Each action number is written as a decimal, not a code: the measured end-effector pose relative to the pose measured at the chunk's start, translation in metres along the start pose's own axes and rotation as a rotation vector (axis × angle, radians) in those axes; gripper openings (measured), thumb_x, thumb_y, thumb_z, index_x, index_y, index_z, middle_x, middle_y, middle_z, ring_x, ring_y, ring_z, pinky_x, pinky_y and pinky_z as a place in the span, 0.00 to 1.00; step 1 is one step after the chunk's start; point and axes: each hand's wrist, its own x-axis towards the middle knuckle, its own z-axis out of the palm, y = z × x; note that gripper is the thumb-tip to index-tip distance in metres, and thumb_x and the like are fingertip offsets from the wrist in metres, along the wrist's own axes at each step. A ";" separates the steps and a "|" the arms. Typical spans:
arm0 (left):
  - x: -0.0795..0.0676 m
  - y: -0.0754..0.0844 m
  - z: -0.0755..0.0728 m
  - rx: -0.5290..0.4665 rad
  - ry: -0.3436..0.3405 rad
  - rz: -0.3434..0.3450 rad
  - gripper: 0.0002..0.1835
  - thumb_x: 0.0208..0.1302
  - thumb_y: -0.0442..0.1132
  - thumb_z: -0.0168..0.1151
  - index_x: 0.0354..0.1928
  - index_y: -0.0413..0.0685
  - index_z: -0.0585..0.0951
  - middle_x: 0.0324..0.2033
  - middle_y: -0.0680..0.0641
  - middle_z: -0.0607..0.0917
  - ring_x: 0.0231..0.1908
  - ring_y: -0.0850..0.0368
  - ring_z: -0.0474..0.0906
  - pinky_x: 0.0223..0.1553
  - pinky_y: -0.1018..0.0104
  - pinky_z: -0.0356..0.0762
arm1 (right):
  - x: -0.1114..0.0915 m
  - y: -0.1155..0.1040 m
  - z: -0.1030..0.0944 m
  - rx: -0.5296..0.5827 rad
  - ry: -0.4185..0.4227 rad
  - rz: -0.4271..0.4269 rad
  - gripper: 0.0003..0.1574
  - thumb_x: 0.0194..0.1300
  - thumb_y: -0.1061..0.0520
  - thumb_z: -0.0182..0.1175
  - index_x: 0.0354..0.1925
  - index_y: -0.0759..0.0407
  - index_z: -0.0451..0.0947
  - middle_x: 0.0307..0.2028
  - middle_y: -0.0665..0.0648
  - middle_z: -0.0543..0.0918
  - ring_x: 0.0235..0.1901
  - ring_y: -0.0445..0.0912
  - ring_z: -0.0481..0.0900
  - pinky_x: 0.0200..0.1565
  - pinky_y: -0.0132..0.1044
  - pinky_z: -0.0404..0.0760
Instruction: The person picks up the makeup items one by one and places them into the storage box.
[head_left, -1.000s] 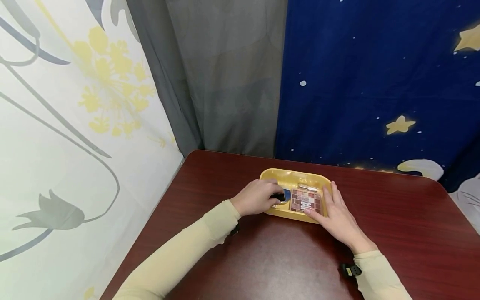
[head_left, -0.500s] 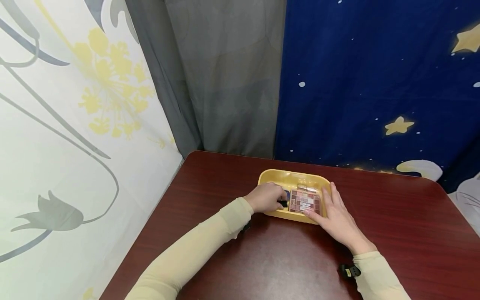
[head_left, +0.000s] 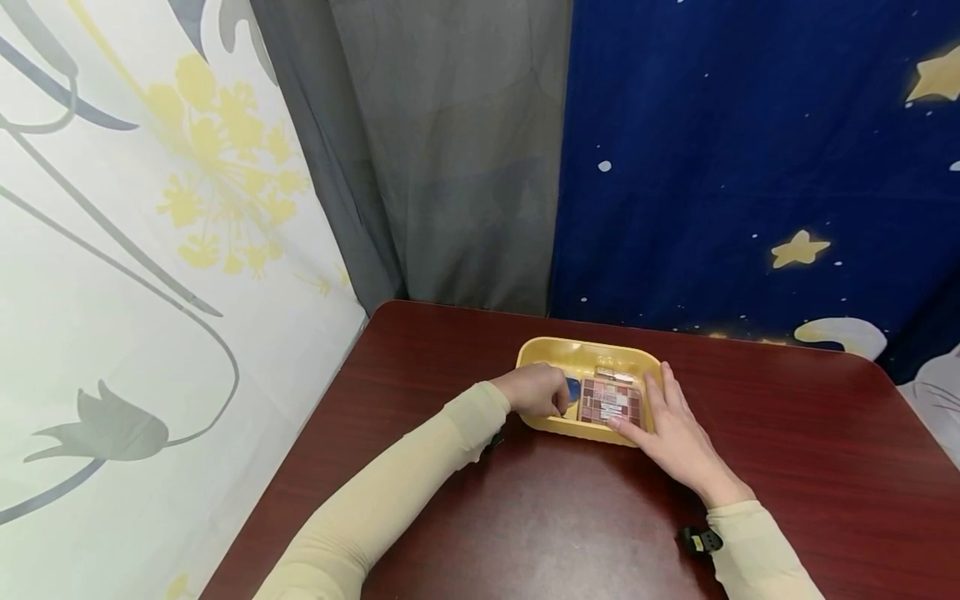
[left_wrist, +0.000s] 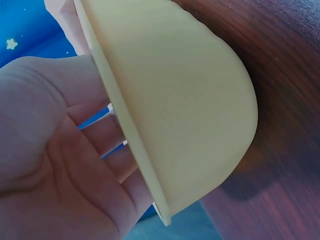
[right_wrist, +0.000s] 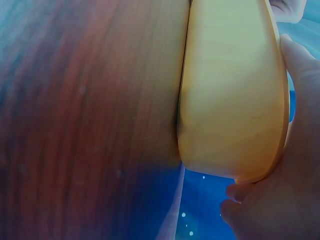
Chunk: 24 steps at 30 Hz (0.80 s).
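Observation:
A yellow plastic tray with raised sides sits on the table. My left hand reaches over its left end, fingers curled down inside. A sliver of a small black item shows at the fingertips; the rest is hidden by the hand. Beside those fingers lies a blue rounded item. An eyeshadow palette with many small pans lies in the tray's right half. My right hand rests on the tray's right end, thumb at the front rim and fingers fairly straight along the side.
Behind the palette a slim clear-and-gold item lies along the tray's back wall. The tray stands on a dark red wooden table. Grey and blue star-printed curtains hang behind the table, and a patterned white curtain is at the left.
My left hand has shifted right and deeper into the tray, fingers turning downward, and the black item at its fingertips is now mostly hidden. The right hand has stayed on the tray's end.

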 end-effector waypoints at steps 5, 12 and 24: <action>0.000 -0.003 0.001 -0.012 0.005 -0.016 0.12 0.62 0.31 0.68 0.24 0.55 0.87 0.27 0.59 0.85 0.32 0.63 0.76 0.33 0.74 0.73 | 0.000 0.000 0.000 0.006 -0.006 0.001 0.72 0.62 0.21 0.56 0.80 0.64 0.38 0.79 0.58 0.24 0.76 0.67 0.37 0.63 0.72 0.57; 0.002 -0.003 0.002 -0.022 -0.001 -0.024 0.16 0.59 0.26 0.65 0.19 0.55 0.82 0.23 0.57 0.82 0.27 0.63 0.73 0.29 0.73 0.71 | 0.000 0.000 0.000 0.013 -0.003 0.006 0.72 0.62 0.21 0.56 0.80 0.64 0.38 0.79 0.58 0.24 0.76 0.67 0.37 0.63 0.72 0.56; 0.009 -0.009 0.008 0.064 0.002 -0.005 0.21 0.62 0.29 0.61 0.13 0.54 0.75 0.13 0.57 0.71 0.19 0.64 0.65 0.22 0.73 0.60 | -0.001 -0.001 -0.002 0.013 -0.014 0.009 0.71 0.63 0.22 0.57 0.80 0.64 0.38 0.79 0.59 0.24 0.76 0.66 0.36 0.63 0.72 0.57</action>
